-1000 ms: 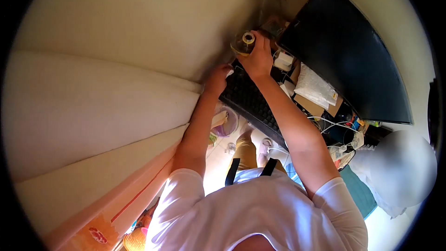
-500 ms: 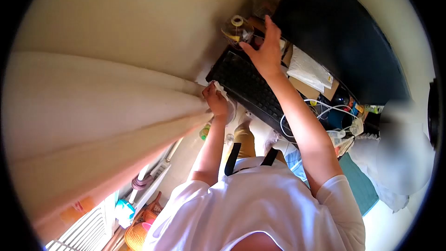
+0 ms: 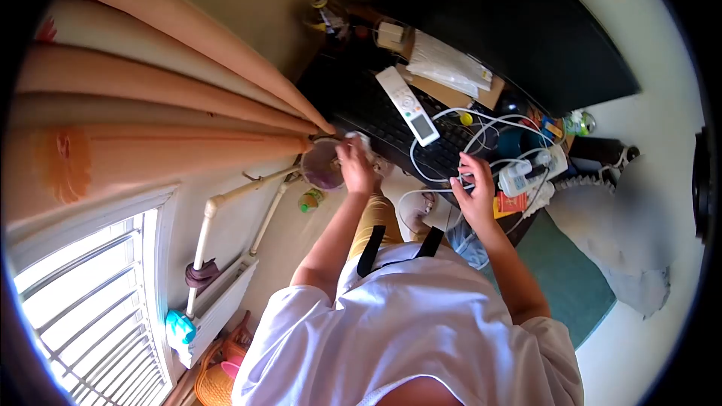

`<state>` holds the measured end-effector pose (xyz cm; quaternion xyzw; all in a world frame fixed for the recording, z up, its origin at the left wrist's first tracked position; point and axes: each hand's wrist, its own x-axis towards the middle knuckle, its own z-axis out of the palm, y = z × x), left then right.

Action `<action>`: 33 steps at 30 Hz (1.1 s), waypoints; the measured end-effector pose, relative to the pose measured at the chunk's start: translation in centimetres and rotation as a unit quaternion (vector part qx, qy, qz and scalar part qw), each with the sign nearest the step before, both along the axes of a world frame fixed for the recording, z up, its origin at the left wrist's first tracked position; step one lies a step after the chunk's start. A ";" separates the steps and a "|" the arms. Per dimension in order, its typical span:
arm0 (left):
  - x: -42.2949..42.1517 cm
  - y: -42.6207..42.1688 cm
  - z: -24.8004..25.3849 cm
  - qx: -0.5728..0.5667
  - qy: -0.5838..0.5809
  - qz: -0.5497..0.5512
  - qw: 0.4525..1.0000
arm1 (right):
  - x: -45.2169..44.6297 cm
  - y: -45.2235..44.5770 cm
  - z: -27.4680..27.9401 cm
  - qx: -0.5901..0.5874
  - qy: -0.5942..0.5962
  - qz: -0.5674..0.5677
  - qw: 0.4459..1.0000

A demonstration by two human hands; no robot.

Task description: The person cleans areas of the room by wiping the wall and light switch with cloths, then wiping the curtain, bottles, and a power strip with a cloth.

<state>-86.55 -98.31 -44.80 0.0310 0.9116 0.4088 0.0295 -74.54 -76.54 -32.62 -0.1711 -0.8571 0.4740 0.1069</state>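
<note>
My left hand (image 3: 356, 168) is closed on a crumpled white tissue (image 3: 359, 138), beside the keyboard's near left end and a round bin (image 3: 322, 165). My right hand (image 3: 477, 189) has thumb and fingers apart with nothing held between them. It hovers by the desk's front edge, close to a looped white cable (image 3: 418, 173) and a white power strip (image 3: 553, 162). A white remote control (image 3: 407, 105) lies across the black keyboard (image 3: 368, 116).
Behind the keyboard are a white padded packet (image 3: 451, 64) and a large dark monitor (image 3: 511, 22). A clear bottle (image 3: 329, 19) stands in the far left corner. Curtains (image 3: 173, 98) hang at the left above a barred window (image 3: 98, 308). A green-capped bottle (image 3: 310, 200) is near the bin.
My right hand has drawn back from the clear bottle to the desk's front right. The view has turned, showing the window and bin more fully. The remote control is now visible on the keyboard.
</note>
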 end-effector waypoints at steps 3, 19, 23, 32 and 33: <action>1.0 2.4 -1.4 -0.101 0.161 -0.023 0.982 | 0.1 0.8 -0.5 0.043 -0.013 0.023 0.999; -7.0 1.8 4.1 -0.020 0.148 -0.266 0.952 | -10.9 -2.6 -6.1 0.275 -0.120 0.044 0.953; -10.8 0.3 3.9 -0.073 0.169 -0.078 0.980 | -10.6 -2.8 -6.0 0.182 -0.107 0.005 0.977; -6.5 1.5 4.7 -0.054 0.111 -0.340 0.932 | -3.2 -2.4 -4.6 0.014 0.007 -0.018 1.000; -7.0 1.0 4.3 -0.090 0.141 -0.351 0.922 | -1.6 -2.3 -3.9 0.000 -0.002 -0.025 1.000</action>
